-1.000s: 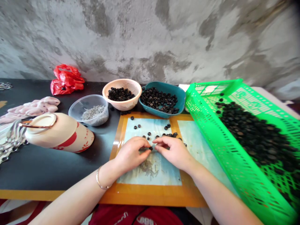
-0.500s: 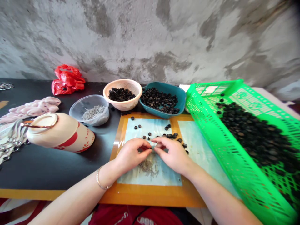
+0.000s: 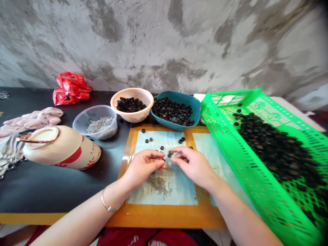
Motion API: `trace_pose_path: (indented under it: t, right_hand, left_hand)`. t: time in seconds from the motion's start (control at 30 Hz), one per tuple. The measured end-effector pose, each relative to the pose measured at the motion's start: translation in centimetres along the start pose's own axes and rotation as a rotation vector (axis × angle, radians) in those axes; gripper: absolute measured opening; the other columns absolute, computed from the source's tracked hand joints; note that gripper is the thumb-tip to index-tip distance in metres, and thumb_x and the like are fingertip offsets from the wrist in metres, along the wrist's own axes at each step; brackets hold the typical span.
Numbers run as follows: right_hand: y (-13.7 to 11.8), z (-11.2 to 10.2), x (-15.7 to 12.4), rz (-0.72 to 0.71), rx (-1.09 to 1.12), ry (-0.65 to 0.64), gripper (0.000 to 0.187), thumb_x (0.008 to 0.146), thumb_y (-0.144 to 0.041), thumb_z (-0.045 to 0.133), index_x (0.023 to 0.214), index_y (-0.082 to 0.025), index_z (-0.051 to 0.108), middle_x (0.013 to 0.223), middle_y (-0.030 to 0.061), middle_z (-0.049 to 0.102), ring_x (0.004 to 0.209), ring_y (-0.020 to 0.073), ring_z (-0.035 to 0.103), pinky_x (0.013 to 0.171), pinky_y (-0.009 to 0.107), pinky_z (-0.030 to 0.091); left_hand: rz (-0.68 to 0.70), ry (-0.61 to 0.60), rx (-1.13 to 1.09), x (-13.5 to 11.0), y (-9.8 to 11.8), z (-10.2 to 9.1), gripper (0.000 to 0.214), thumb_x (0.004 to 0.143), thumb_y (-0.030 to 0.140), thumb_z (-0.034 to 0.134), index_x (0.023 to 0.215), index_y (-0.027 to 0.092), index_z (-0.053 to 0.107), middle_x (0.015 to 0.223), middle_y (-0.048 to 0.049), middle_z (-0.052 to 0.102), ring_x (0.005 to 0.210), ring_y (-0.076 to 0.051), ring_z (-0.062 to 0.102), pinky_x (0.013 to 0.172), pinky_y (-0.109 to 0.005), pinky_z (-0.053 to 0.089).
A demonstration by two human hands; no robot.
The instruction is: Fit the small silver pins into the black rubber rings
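Note:
My left hand (image 3: 145, 166) hovers over the pale mat (image 3: 164, 191), thumb and fingers pinched on a thin metal pin. My right hand (image 3: 193, 165) is just to its right, fingers curled and pinched near a small black disc (image 3: 169, 155); what it holds is too small to name. Under the hands lies a loose heap of thin metal pins (image 3: 159, 182). Several black discs (image 3: 148, 140) are scattered on the mat beyond my fingers. A thin bracelet (image 3: 106, 205) circles my left wrist.
A tilted green plastic basket (image 3: 256, 191) full of black discs fills the right. Behind the mat stand a teal bowl (image 3: 196, 106) and a beige bowl (image 3: 133, 117) of discs, and a clear tub (image 3: 84, 119) of pins. A cream jar (image 3: 64, 148) lies left; red bag (image 3: 70, 87) behind.
Both hands have shifted slightly up and away from me over the mat. The right fingers have drawn a little apart from the left pinch. The view drifted a bit.

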State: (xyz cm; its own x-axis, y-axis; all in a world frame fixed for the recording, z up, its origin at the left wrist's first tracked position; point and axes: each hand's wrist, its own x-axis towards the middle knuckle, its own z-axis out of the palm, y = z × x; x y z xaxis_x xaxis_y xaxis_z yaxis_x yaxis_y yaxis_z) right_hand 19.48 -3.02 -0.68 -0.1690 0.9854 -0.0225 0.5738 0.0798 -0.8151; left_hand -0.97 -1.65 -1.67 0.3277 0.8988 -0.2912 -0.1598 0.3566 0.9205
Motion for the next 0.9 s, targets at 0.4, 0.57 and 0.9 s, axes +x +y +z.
trace_pose_path:
  t: [0.4,0.57,0.9]
  right_hand:
    - [4.0,-5.8,0.8,0.154,-0.580,-0.053,0.009,0.083,-0.026,0.063,0.084,-0.024,0.072,0.068,0.0034,0.072,0.059,0.0182,0.065,0.050,0.026,0.039]
    - [4.1,-6.0,0.7,0.118,-0.489,-0.075,0.007,0.079,-0.024,0.066,0.083,-0.022,0.071,0.064,0.0017,0.070,0.052,0.0159,0.062,0.048,0.026,0.039]
    - [-0.1,-3.0,0.1,0.002,-0.051,-0.044,0.010,0.076,-0.023,0.064,0.085,-0.019,0.062,0.078,0.0011,0.069,0.070,0.0159,0.065,0.063,0.026,0.051]
  left_hand:
    - [-0.157,-0.063,-0.240,0.3,0.1,-0.6,0.029,0.067,0.021,0.083,0.089,0.011,0.068,0.074,-0.0042,0.072,0.070,-0.013,0.070,0.076,-0.027,0.056]
    - [-0.137,-0.045,-0.221,0.2,0.2,-0.6,0.032,0.066,0.022,0.084,0.092,0.011,0.068,0.074,-0.0033,0.072,0.069,-0.013,0.070,0.074,-0.027,0.056]
    - [-0.087,-0.007,-0.190,0.0,0.5,-0.1,0.035,0.062,0.028,0.086,0.086,0.010,0.068,0.069,-0.0043,0.072,0.066,-0.014,0.069,0.069,-0.027,0.056]
